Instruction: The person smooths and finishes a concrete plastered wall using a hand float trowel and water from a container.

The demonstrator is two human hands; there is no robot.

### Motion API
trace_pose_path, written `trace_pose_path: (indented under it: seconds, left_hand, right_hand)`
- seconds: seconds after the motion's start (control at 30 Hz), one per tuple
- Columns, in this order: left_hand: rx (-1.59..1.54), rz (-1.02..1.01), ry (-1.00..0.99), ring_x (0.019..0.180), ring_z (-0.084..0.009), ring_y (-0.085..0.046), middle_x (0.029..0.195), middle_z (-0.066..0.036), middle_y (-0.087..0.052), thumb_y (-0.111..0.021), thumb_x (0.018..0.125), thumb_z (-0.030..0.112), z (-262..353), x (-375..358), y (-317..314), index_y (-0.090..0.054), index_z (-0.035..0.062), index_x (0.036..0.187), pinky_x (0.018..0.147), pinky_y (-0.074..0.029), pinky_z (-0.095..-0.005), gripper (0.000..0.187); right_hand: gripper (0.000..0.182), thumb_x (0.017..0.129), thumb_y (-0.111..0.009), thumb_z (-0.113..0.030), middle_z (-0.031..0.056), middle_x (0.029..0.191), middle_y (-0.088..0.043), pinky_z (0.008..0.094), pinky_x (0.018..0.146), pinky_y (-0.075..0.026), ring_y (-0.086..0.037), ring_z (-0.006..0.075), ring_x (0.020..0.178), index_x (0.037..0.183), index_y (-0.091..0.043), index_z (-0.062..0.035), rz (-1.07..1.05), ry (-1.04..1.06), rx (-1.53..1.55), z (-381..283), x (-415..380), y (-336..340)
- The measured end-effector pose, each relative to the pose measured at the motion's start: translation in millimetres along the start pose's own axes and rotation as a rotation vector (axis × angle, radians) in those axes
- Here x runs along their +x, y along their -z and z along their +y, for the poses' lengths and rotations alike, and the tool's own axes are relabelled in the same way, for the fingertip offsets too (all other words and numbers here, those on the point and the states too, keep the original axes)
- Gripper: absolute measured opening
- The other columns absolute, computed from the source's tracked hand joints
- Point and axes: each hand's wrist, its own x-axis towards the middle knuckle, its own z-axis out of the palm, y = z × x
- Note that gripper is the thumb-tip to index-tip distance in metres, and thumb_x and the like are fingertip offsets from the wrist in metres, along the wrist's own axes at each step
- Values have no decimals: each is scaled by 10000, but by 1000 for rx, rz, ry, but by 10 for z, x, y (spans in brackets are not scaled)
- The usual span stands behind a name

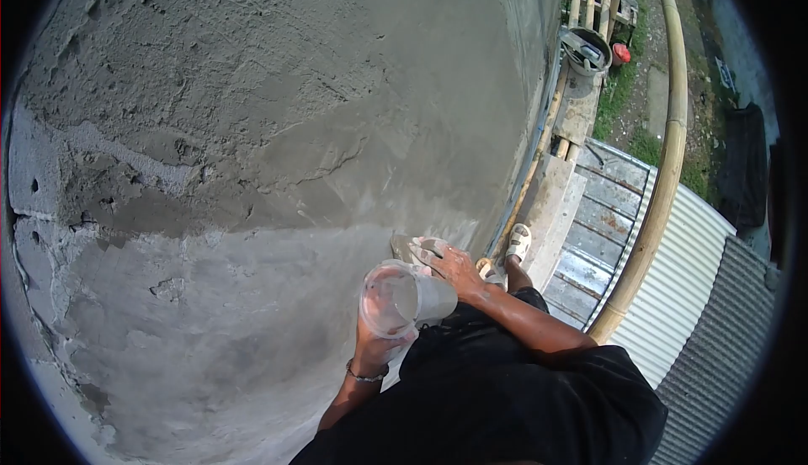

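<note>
Near the wall's [278, 154] right edge, right hand [456, 268] grips flat tool [405, 249], best kept flush; left hand [380, 343] clasps clear container [436, 297].

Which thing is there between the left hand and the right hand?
The head view shows a clear plastic container between the left hand, which holds it, and the right hand.

We see left hand [383, 345] gripping a clear plastic tub [389, 298], right hand [455, 268] holding a flat tool [404, 250] at the grey wall [252, 86]. Bucket [592, 69] far right on planks [549, 200], bamboo pole [676, 120] nearer, further right.
</note>
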Motion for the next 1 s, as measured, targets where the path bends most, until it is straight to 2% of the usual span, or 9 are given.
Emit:
trace_pose_path:
  seconds: [0.07, 0.13, 0.3, 0.5, 0.57, 0.6, 0.67, 0.8, 1.0]
  left_hand:
    - [-55, -109, -281, 1286, -292, -499, 1367, -155, -508, -862, 567, 122, 166, 188, -291, -415, 64, 1369, 1083, -380, -438, 920]
    - [-110, -169, -270, 1297, -303, -492, 1365, -162, -508, -868, 565, 119, 290, 243, -447, -410, 66, 1367, 1089, -377, -446, 925]
    - [-172, -144, -235, 1318, -325, -473, 1369, -167, -503, -882, 563, 136, 281, 175, -439, -392, 65, 1379, 1104, -363, -467, 954]
    - [-170, -40, -146, 1287, -253, -488, 1354, -108, -509, -904, 564, 84, 82, 19, -234, -378, 51, 1410, 1076, -399, -413, 997]
    - [-29, -17, -110, 1273, -237, -472, 1360, -88, -494, -863, 552, 18, 94, 36, -210, -337, 31, 1460, 1041, -406, -408, 1049]
    - [-30, -19, -120, 1273, -237, -472, 1360, -88, -494, -863, 552, 18, 116, 41, -223, -337, 31, 1460, 1041, -406, -408, 1049]
    - [-59, -30, -180, 1267, -226, -477, 1351, -80, -504, -882, 539, 36, 157, 53, -306, -355, 32, 1449, 1036, -402, -392, 1052]
    - [-136, -68, -235, 1265, -229, -484, 1343, -83, -516, -898, 542, 66, 273, 130, -462, -359, 33, 1444, 1043, -397, -388, 1051]
    - [-64, -165, -308, 1244, -246, -514, 1324, -145, -539, -908, 605, 174, 259, 328, -351, -406, 38, 1357, 1075, -386, -399, 914]
  right_hand:
    - [644, 714, -526, 55, 218, 1212, -567, 459, 906, -510, -604, 405, 1059, 1340, -572, -92, 23, -152, -20, 128, 52, 131]
    - [619, 722, -512, 65, 219, 1199, -573, 466, 863, -512, -608, 424, 1003, 1324, -574, -69, 321, -174, 28, -8, 693, 690]
    - [618, 677, -519, 30, 217, 1231, -559, 493, 927, -471, -566, 425, 1083, 1286, -580, -54, 470, -67, -169, 13, 1536, 894]
    - [608, 664, -554, 22, 234, 1272, -538, 448, 989, -481, -533, 415, 1213, 1265, -600, -55, 143, -5, -53, -180, 360, 207]
    - [634, 717, -554, 39, 233, 1290, -538, 447, 954, -492, -558, 408, 1156, 1342, -561, -65, -211, -23, -52, 86, 33, 101]
    - [634, 717, -554, 39, 233, 1290, -538, 447, 954, -492, -558, 408, 1156, 1342, -561, -65, -209, -14, -56, 69, 144, 174]
    - [599, 703, -545, 48, 233, 1230, -556, 451, 945, -491, -542, 408, 1179, 1293, -578, -46, 202, -36, 28, -59, 617, 600]
    - [623, 706, -532, 59, 225, 1203, -565, 478, 903, -484, -543, 416, 1138, 1314, -584, -64, 465, -33, -205, -179, 1682, 1238]
    - [647, 660, -576, 13, 210, 1284, -552, 469, 957, -493, -541, 414, 1200, 1299, -600, -86, 230, 100, -193, -54, 857, 407]
